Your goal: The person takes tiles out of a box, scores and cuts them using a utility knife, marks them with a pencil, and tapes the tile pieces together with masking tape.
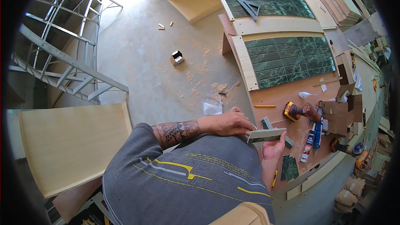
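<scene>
Close to my body, my left hand [238,121] is closed at the left end of a small green tile strip [266,135], which has a pale back edge. The fingers of my right hand [273,146] wrap round the strip's other end from below. Another narrow tile piece [266,122] lies on the workbench [266,98] just beyond the strip, partly hidden by it. Dark green tile pieces [289,167] rest near the bench's front edge. Two wooden-framed panels of green marbled tiles, a near one [290,61] and a far one [271,5], lie farther back.
A pencil [265,106], a cordless drill [302,111], a sealant tube [307,145] and a cardboard box [342,112] are on the bench. A triangular square [249,7] rests on the far panel. Metal scaffolding [71,60] and a wooden panel [75,141] stand left.
</scene>
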{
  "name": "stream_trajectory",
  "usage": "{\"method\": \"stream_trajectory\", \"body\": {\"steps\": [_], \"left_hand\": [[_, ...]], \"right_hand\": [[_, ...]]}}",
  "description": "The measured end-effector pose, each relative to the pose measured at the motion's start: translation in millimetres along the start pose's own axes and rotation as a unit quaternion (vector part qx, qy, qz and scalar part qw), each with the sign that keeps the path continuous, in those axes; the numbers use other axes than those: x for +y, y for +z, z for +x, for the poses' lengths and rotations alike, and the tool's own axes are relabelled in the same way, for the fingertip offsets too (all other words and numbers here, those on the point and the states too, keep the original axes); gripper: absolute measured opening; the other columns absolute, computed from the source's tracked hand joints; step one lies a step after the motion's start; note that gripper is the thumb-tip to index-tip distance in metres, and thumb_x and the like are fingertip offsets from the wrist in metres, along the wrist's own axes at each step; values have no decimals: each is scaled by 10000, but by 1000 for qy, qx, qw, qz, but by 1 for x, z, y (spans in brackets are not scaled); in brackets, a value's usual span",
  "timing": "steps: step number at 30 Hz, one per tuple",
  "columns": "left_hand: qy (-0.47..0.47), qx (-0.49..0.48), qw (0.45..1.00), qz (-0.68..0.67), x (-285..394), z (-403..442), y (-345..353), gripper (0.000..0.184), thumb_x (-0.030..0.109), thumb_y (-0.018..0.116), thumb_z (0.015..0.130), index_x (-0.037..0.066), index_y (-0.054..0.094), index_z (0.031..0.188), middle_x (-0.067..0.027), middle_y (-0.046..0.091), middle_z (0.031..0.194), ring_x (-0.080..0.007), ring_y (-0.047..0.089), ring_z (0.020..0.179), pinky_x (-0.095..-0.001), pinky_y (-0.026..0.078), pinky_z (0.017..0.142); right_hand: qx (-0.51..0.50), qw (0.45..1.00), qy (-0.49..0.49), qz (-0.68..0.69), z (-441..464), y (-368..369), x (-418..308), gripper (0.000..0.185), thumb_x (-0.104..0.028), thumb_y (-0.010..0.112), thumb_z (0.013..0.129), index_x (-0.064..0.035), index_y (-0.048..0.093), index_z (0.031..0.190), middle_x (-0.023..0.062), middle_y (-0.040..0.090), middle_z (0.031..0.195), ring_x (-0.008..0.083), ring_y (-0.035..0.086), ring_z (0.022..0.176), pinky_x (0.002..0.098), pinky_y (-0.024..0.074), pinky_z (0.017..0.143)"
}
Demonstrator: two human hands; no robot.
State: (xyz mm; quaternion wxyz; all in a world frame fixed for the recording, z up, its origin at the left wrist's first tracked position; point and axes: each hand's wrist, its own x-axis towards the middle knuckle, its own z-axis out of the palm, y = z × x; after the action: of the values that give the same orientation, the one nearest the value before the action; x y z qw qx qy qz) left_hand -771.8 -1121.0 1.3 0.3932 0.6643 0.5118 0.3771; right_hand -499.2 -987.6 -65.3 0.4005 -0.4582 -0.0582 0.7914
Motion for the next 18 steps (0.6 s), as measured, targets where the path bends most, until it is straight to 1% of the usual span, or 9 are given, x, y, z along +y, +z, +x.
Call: {"method": "stream_trajectory", "body": {"steps": [3, 5, 6, 7, 8, 10, 13, 16, 18], "left_hand": [[0, -33, 999, -24, 10, 7, 2, 292, 233, 671, 1027, 152, 711, 1304, -49, 751, 1165, -217, 665, 1078, -445, 367, 1067], [-24, 8, 997, -66, 8, 10, 7, 314, 196, 683, 1015, 140, 705, 1323, -55, 753, 1187, -223, 665, 1064, -429, 385, 1078], [-37, 13, 997, -72, 6, 11, 8, 340, 173, 689, 1007, 129, 699, 1344, -73, 745, 1209, -249, 663, 1075, -419, 414, 1080], [-67, 19, 996, -64, 22, 14, -1, 403, 177, 693, 1002, 126, 662, 1400, -110, 732, 1240, -285, 662, 1109, -427, 448, 1060], [-91, 13, 993, -78, 25, 16, -4, 440, 177, 695, 999, 127, 635, 1432, -127, 725, 1252, -302, 657, 1122, -432, 464, 1051], [-112, -2, 990, -86, 31, 20, -6, 489, 173, 692, 997, 123, 594, 1473, -155, 719, 1259, -329, 662, 1140, -445, 495, 1030], [-106, -55, 988, -96, 37, 28, -5, 497, 147, 664, 1002, 101, 564, 1487, -191, 719, 1247, -355, 695, 1145, -452, 530, 1006], [-77, -94, 988, -91, 41, 36, -8, 541, 107, 622, 992, 98, 497, 1518, -211, 727, 1195, -367, 707, 1129, -452, 544, 989], [-74, -104, 989, -76, 45, 40, -7, 558, 102, 625, 973, 105, 493, 1516, -203, 730, 1169, -368, 709, 1112, -454, 546, 977]], "right_hand": [[-10, 1000, -1, 26, 23, -26, 1, 315, -375, 637, 1061, -96, 664, 1202, 70, 736, 1153, 257, 709, 1083, 468, 564, 1027], [19, 999, -3, 26, 11, -3, 2, 318, -385, 599, 1078, -98, 647, 1206, 83, 728, 1125, 278, 699, 1072, 543, 542, 1038], [-7, 999, 1, 33, 10, -1, 4, 331, -405, 586, 1081, -104, 638, 1209, 85, 719, 1115, 284, 696, 1069, 572, 531, 1049], [14, 999, -16, 40, 12, 3, 7, 350, -428, 569, 1086, -109, 623, 1219, 79, 705, 1116, 279, 689, 1073, 589, 518, 1067], [28, 999, -28, 36, 13, 7, 11, 374, -444, 549, 1093, -111, 596, 1257, 85, 677, 1182, 285, 660, 1126, 596, 498, 1089], [109, 993, -31, 31, 5, 34, 13, 416, -477, 524, 1098, -111, 568, 1292, 105, 620, 1249, 303, 607, 1183, 576, 483, 1084], [142, 989, -22, 19, 8, 42, 12, 480, -603, 453, 1087, -133, 551, 1065, 71, 585, 993, 254, 602, 895, 466, 554, 815], [111, 993, -36, 17, 12, 35, 9, 480, -606, 453, 1087, -140, 548, 1022, 49, 568, 945, 221, 585, 829, 422, 557, 784], [81, 996, -4, 28, 15, 30, 9, 473, -601, 453, 1092, -148, 547, 990, 29, 565, 909, 195, 582, 811, 412, 552, 773]]}}
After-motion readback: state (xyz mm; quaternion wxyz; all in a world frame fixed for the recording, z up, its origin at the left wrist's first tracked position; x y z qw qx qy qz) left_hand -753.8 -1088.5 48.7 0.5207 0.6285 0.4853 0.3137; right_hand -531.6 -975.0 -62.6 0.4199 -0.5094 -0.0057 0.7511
